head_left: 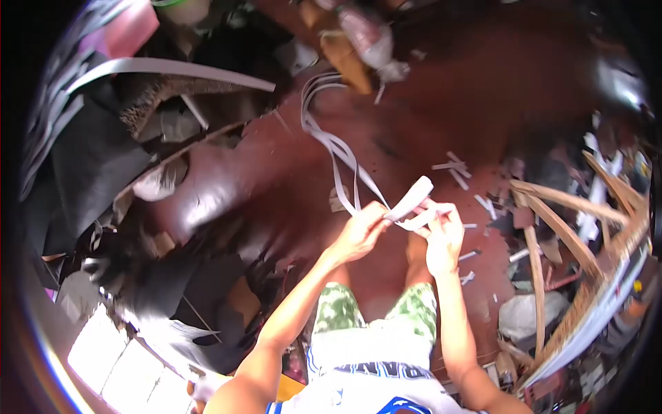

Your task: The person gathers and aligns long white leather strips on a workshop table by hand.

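Observation:
Fingers of my left hand [362,231] pinch a white flat strap [412,198] that is bent into a loop in front of me. On the other side, my right hand [443,238] grips the same strap near the loop's lower end, its fingers bent. From my left hand, long white strands [334,145] run up and away in a curve across the floor. They reach toward a plastic-wrapped bundle [369,41] at the top of the view. Both hands are held above my knees, close to each other.
Short white strip offcuts [455,169] lie scattered on the reddish-brown floor [241,179]. A wooden frame [569,234] stands on the right amid clutter. Dark sheets [100,159] are heaped on the left, below a long white strip [172,67].

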A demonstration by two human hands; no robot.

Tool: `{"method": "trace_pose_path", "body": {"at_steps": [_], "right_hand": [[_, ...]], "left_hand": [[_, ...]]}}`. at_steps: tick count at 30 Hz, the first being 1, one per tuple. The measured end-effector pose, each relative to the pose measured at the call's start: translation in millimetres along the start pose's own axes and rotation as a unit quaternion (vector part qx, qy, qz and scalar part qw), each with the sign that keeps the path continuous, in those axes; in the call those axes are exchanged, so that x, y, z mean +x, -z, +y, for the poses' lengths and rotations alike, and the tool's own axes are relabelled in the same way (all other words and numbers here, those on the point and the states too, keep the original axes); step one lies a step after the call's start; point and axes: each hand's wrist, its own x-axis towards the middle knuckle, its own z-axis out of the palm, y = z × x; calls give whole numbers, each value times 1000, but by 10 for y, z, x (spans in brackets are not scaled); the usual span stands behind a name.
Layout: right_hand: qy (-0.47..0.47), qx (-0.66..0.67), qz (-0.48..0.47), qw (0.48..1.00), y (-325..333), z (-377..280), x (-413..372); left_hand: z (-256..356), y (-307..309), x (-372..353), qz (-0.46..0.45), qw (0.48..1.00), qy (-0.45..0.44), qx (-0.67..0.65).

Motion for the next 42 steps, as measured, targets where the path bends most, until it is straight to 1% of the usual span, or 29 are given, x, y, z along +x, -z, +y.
{"method": "trace_pose_path", "body": {"at_steps": [1,2,3,4,5,7,9,10,12,13,15,16,19,21,23,25,26,27,29,31,33,34,35,37,38,39,41,42], "right_hand": [[11,-21,25,999,-183,-342,-132],[15,-33,37,999,-256,-598,-295],[30,-36,42,998,-305,-868,-329],[83,-9,52,995,-375,-1016,-424],[94,19,61,994,-448,-1171,-544],[163,47,75,983,-627,-1550,-877],[229,71,87,967,-736,-1801,-1218],[266,75,87,957,-911,-1877,-1341],[331,71,91,937,-980,-2064,-1658],[350,70,101,929,-1025,-2132,-1800],[380,69,96,917,-1028,-2296,-2106],[394,63,84,913,-982,-2353,-2234],[429,0,121,895,-852,-2427,-2580],[437,2,134,889,-714,-2441,-2851],[443,4,145,885,-561,-2442,-3127],[458,-25,139,878,-385,-2427,-3371],[482,-48,144,863,-270,-2407,-3472],[490,-46,157,856,-217,-2403,-3631],[519,36,116,846,-136,-2387,-3993],[520,47,136,842,75,-2283,-4251],[496,50,145,854,312,-2186,-4518],[482,34,178,857,456,-2099,-4600],[483,39,186,855,555,-2028,-4711],[496,22,204,843,732,-1912,-4938],[494,30,218,841,794,-1866,-5030],[496,36,225,838,861,-1816,-5137],[499,66,252,826,1006,-1723,-5326],[505,64,262,820,1090,-1681,-5412]], "left_hand": [[415,134,9,17,995,-84,45],[714,179,-106,9,998,-44,-37],[999,226,-55,-1,994,-13,-106],[1334,259,-95,3,981,4,-195],[1589,312,-153,-12,972,-5,-235],[2069,327,-243,-21,964,-30,-264],[2534,348,-384,-65,957,-73,-274],[2650,477,-429,-72,954,-96,-276],[2973,420,-570,-73,948,-116,-287],[3089,422,-632,-79,950,-141,-267],[3299,330,-773,-100,948,-156,-260],[3380,256,-829,-121,945,-164,-254],[3537,-43,-983,-148,936,-187,-259],[3632,-289,-1109,-165,931,-195,-261],[3731,-522,-1237,-182,932,-214,-228],[3815,-779,-1381,-200,930,-200,-235],[3857,-904,-1470,-211,930,-199,-224],[3881,-1031,-1553,-223,931,-197,-212],[3914,-1300,-1740,-246,927,-198,-202],[3899,-1548,-1922,-262,926,-193,-191],[3875,-1788,-2115,-272,924,-198,-182],[3890,-1894,-2233,-278,922,-203,-175],[3868,-1997,-2319,-286,921,-200,-171],[3839,-2199,-2476,-299,927,-191,-118],[3778,-2316,-2525,-303,924,-192,-133],[3741,-2427,-2603,-311,922,-191,-127],[3683,-2631,-2746,-300,926,-203,-103],[3750,-2697,-2887,-312,927,-183,-95]]}}
